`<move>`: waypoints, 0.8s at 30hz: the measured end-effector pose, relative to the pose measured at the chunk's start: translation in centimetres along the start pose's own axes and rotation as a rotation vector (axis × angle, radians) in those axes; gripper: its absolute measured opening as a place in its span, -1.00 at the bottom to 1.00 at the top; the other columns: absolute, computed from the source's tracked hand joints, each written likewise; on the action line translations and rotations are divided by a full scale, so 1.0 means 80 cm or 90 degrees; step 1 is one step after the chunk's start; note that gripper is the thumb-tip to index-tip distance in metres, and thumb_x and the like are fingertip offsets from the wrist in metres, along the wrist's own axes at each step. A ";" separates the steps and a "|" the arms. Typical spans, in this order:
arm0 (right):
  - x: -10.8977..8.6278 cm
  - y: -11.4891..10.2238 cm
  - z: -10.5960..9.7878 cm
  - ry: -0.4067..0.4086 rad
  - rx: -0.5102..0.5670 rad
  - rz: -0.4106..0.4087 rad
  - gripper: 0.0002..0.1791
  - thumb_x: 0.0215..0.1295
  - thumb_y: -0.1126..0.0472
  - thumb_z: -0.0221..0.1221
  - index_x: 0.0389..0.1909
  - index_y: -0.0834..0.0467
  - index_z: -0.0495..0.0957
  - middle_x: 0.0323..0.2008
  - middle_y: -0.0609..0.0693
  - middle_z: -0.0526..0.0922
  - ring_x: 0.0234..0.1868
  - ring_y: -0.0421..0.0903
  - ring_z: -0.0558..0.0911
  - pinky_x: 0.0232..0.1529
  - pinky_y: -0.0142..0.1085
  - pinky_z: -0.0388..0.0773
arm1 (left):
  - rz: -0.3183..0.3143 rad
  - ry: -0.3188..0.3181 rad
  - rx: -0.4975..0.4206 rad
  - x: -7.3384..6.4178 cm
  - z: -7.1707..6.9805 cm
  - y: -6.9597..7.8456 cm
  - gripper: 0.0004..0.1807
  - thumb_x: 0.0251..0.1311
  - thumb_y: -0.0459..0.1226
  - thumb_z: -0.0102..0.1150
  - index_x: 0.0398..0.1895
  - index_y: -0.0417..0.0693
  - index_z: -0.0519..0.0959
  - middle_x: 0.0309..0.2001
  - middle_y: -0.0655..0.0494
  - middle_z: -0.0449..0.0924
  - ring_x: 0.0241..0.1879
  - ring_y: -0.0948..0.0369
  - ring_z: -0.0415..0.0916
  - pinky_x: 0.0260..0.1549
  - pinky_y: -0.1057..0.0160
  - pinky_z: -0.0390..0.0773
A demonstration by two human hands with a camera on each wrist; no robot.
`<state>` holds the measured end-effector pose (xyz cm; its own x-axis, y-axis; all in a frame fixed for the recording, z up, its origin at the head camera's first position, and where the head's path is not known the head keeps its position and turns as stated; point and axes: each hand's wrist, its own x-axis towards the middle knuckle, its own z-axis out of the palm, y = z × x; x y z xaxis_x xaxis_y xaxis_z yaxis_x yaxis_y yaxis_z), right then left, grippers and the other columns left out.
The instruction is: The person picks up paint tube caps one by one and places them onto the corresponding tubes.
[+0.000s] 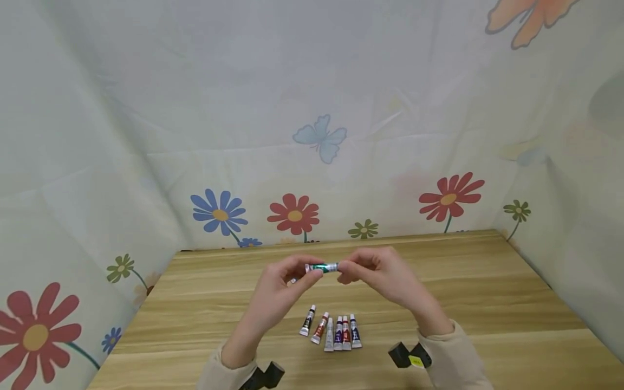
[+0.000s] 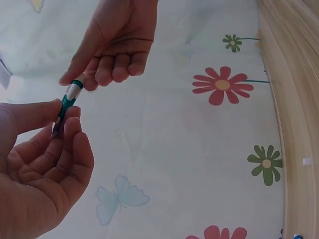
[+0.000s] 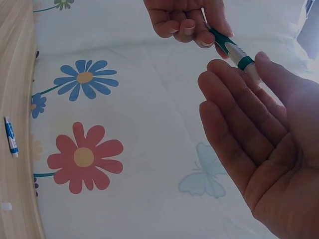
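Observation:
Between my two hands, raised above the table, is a small paint tube with a green label [image 1: 324,267]. My left hand [image 1: 279,287] pinches its flat crimped end between thumb and fingers. At the other end, my right hand [image 1: 390,273] has its thumb and index finger on the pale cap [image 3: 253,74]; the other fingers are loosely bent in the right wrist view. On the table below lie several more tubes: black [image 1: 307,320], orange-red [image 1: 319,328], whitish [image 1: 329,335], purple [image 1: 338,333], red [image 1: 346,333] and dark blue [image 1: 356,331].
A blue-labelled tube [image 3: 11,138] lies farther back on the wooden table [image 1: 468,303], mostly hidden by my left hand in the head view. Near it is a small white piece [image 3: 6,206]. Flower-printed cloth [image 1: 244,146] hangs behind and along both sides of the table.

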<state>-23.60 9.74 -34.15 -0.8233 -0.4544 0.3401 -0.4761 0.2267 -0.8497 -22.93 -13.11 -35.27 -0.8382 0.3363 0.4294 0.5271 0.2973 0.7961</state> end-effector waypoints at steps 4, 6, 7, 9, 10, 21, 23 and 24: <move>0.004 0.014 0.002 0.001 -0.002 -0.012 -0.78 0.35 0.03 0.05 -0.36 0.03 0.60 -0.46 -0.10 0.66 -0.34 -0.12 0.64 -0.22 -0.23 0.56 | 0.002 -0.003 0.006 -0.001 0.002 0.001 -0.78 0.18 -0.02 0.17 -0.14 0.23 0.61 -0.48 0.20 0.53 -0.48 0.18 0.42 -0.56 0.30 0.41; 0.005 0.016 0.003 0.002 -0.005 -0.019 -0.75 0.37 0.02 0.03 -0.37 0.05 0.59 -0.48 -0.09 0.65 -0.36 -0.11 0.64 -0.24 -0.23 0.56 | 0.005 -0.003 0.012 -0.001 0.003 0.001 -0.78 0.18 -0.02 0.17 -0.14 0.22 0.61 -0.45 0.22 0.54 -0.47 0.19 0.43 -0.53 0.29 0.43; 0.005 0.016 0.003 0.001 -0.005 -0.021 -0.74 0.38 0.02 0.02 -0.37 0.05 0.59 -0.49 -0.09 0.64 -0.36 -0.11 0.64 -0.24 -0.24 0.56 | 0.007 -0.002 0.015 -0.001 0.003 0.000 -0.78 0.18 -0.02 0.16 -0.14 0.21 0.61 -0.43 0.23 0.55 -0.47 0.20 0.43 -0.52 0.29 0.44; 0.004 0.010 0.004 0.002 -0.004 -0.013 -0.74 0.38 0.04 0.01 -0.36 0.08 0.59 -0.49 -0.07 0.64 -0.36 -0.10 0.64 -0.24 -0.24 0.56 | 0.010 0.001 0.020 -0.001 0.004 0.000 -0.77 0.18 -0.02 0.16 -0.14 0.20 0.61 -0.40 0.25 0.56 -0.46 0.20 0.43 -0.48 0.27 0.46; 0.004 0.009 0.004 0.004 -0.006 -0.009 -0.74 0.38 0.03 0.02 -0.36 0.07 0.59 -0.49 -0.07 0.64 -0.36 -0.11 0.63 -0.23 -0.24 0.56 | 0.009 0.003 0.023 -0.002 0.004 0.000 -0.78 0.18 -0.02 0.16 -0.14 0.20 0.61 -0.39 0.26 0.57 -0.46 0.21 0.44 -0.47 0.27 0.47; -0.002 -0.004 -0.002 -0.029 0.018 -0.014 -0.89 0.30 0.18 0.14 -0.35 0.12 0.58 -0.44 -0.02 0.64 -0.36 -0.04 0.62 -0.24 -0.18 0.55 | 0.015 -0.005 0.012 -0.004 0.003 0.000 -0.81 0.16 -0.05 0.20 -0.18 0.19 0.62 -0.44 0.27 0.57 -0.46 0.22 0.48 -0.50 0.27 0.49; -0.004 -0.010 -0.004 -0.035 0.016 -0.018 -0.92 0.29 0.22 0.15 -0.34 0.15 0.57 -0.43 0.00 0.64 -0.36 -0.04 0.61 -0.25 -0.17 0.55 | 0.008 -0.007 0.013 -0.005 0.003 0.001 -0.80 0.16 -0.03 0.20 -0.18 0.20 0.62 -0.45 0.26 0.57 -0.46 0.23 0.48 -0.51 0.26 0.49; -0.005 -0.011 -0.005 -0.037 0.013 -0.019 -0.92 0.28 0.23 0.16 -0.34 0.15 0.57 -0.42 0.00 0.64 -0.37 -0.04 0.61 -0.25 -0.17 0.55 | 0.005 -0.009 0.014 -0.004 0.004 0.001 -0.80 0.16 -0.02 0.20 -0.19 0.21 0.63 -0.45 0.25 0.57 -0.46 0.23 0.48 -0.51 0.26 0.49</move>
<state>-22.98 10.04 -33.39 -0.7897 -0.5096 0.3416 -0.4926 0.1948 -0.8482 -22.55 -12.95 -35.49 -0.8319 0.3510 0.4298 0.5370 0.3141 0.7829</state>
